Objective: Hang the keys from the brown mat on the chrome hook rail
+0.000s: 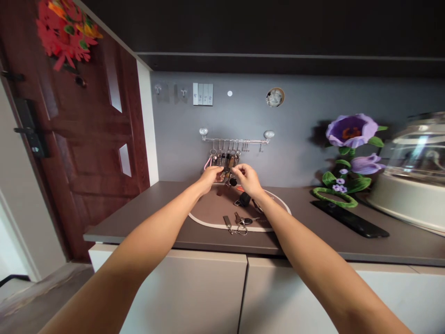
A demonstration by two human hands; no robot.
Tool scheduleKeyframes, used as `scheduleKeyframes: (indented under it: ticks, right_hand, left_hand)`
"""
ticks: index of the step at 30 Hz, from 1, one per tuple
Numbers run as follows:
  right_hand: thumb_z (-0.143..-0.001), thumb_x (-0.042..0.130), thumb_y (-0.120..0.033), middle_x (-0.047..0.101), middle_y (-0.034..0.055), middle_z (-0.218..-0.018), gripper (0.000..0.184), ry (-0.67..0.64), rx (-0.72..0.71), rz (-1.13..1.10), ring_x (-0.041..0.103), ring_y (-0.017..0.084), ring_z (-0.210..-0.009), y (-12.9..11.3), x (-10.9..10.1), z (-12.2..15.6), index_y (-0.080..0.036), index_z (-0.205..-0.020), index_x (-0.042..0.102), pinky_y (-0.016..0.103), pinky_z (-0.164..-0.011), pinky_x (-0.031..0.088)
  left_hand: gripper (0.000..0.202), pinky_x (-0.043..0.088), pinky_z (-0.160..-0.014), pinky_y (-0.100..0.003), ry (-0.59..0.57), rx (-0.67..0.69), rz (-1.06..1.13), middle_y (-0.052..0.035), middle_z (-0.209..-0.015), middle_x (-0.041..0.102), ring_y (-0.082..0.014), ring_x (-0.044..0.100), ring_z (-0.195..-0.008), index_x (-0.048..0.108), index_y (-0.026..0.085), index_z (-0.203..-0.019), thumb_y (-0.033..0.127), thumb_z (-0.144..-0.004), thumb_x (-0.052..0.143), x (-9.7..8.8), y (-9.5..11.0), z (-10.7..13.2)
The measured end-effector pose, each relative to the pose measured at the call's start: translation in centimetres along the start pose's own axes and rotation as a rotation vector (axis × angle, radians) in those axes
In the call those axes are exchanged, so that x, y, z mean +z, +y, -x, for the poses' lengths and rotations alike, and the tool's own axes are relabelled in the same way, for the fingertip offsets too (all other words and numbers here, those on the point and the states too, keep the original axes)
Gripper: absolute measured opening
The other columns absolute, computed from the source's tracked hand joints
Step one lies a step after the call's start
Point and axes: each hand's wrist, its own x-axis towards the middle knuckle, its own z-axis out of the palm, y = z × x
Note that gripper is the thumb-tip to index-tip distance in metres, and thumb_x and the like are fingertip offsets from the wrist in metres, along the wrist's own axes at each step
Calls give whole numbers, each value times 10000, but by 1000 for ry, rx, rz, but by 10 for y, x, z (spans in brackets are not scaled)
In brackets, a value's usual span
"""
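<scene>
Both arms reach forward over a brown countertop (146,208). My left hand (210,178) and my right hand (246,178) are pinched together on a bunch of keys (228,176), held just below a chrome wall rail (236,140) with hooks. Several key sets and fobs hang from that rail. Under the hands lies an oval brown mat (212,214) with a pale rim. On it lie a loose set of keys (239,223) and a black fob (245,199).
A dark red door (86,139) with a red paper ornament (66,30) stands at the left. To the right are a purple fabric flower (351,153), a black flat device (351,219) and a domed glass-lidded appliance (413,176). White cabinet doors (208,297) are below.
</scene>
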Motion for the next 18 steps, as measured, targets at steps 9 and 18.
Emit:
scheduleKeyframes:
  ticks: [9,18]
  right_hand:
    - [-747,484,-408,506,-7,-663,240,6,35,-121,440,103,-607,0,1,0,-169,-721,498,241,-617,372]
    - [-728,503,-444,488,-24,-631,270,24,73,-268,435,91,-571,-2,7,-1,-174,-735,489,229,-582,370]
  left_hand:
    - [144,442,-580,-248,-162,-241,2,1,-580,511,-83,489,-510,505,127,-676,152,-794,427,-5,-1,3]
    - [164,390,-554,-230,-247,-170,-302,16,-548,483,-70,439,-474,461,139,-633,184,-782,411,-3,-14,2]
